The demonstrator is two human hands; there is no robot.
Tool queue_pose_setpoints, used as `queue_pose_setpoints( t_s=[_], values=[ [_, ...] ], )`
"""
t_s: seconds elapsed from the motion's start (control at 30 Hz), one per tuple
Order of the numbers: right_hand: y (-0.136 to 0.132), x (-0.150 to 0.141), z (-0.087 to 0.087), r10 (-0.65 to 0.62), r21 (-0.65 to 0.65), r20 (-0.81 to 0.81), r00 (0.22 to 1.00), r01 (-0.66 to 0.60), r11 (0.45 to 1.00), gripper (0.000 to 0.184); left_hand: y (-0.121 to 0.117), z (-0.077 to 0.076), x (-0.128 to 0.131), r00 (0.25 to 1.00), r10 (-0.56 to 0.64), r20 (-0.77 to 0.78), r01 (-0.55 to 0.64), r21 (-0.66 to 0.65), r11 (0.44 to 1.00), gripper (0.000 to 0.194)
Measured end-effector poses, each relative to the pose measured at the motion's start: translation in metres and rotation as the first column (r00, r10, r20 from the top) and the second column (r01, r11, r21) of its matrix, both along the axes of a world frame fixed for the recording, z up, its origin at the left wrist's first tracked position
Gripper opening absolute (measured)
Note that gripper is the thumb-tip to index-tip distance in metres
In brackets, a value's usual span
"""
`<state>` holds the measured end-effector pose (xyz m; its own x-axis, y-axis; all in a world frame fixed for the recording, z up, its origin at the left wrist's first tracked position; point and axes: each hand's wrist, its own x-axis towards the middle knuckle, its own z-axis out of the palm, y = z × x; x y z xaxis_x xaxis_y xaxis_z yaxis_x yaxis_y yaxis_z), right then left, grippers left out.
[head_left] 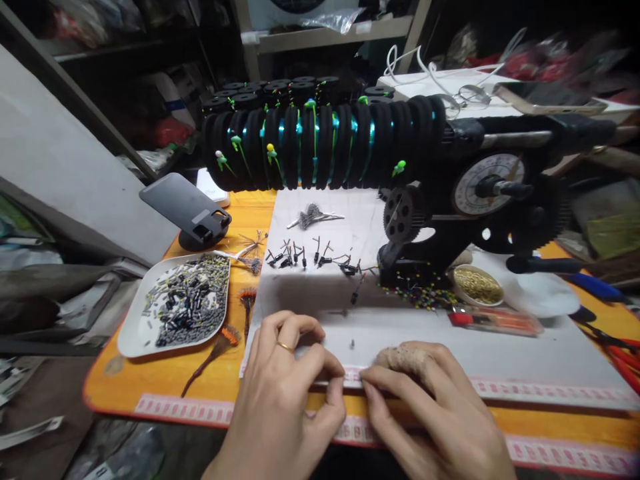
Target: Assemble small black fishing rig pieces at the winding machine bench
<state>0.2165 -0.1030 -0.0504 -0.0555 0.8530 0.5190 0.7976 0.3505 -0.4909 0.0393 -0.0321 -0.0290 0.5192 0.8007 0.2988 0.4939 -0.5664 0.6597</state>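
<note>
White sheet edge pinched between left hand, right hand.

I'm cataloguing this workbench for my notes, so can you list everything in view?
table: one, orange, under everything
white mat: one, white, centre of the table
tray: one, white, left, holding small dark and pale parts
phone stand: one, grey and black, behind the tray
spools: a row, too many to count, black with teal line, on the winder's shaft
winding machine: one, black with a dial, right
small rigged pieces: several, black, mid-mat
round tin: one, gold contents, right
left hand: ring on one finger, pinching at the mat's front edge
right hand: pinching beside it
</note>
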Motion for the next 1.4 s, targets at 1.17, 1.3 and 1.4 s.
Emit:
queue_pose_setpoints(
  t_s=[1.17,1.3,1.4],
  values=[
    [-0.022,0.032,0.003,-0.125,0.018,0.124,0.984,0.123,0.992,0.027,0.005,-0.007,0.006,1.000,-0.014,-0.015,0.016,0.104,0.994,0.019],
    [-0.021,0.033,0.005,-0.104,-0.010,0.140,0.985,0.106,0.994,0.031,0.005,-0.007,0.005,0.998,-0.037,-0.058,0.043,0.118,0.992,0.019],
    [-0.023,0.034,0.003,-0.109,-0.014,0.147,0.983,0.113,0.994,0.030,0.005,-0.007,0.006,0.999,-0.034,-0.040,0.039,0.126,0.991,0.019]
  ],
)
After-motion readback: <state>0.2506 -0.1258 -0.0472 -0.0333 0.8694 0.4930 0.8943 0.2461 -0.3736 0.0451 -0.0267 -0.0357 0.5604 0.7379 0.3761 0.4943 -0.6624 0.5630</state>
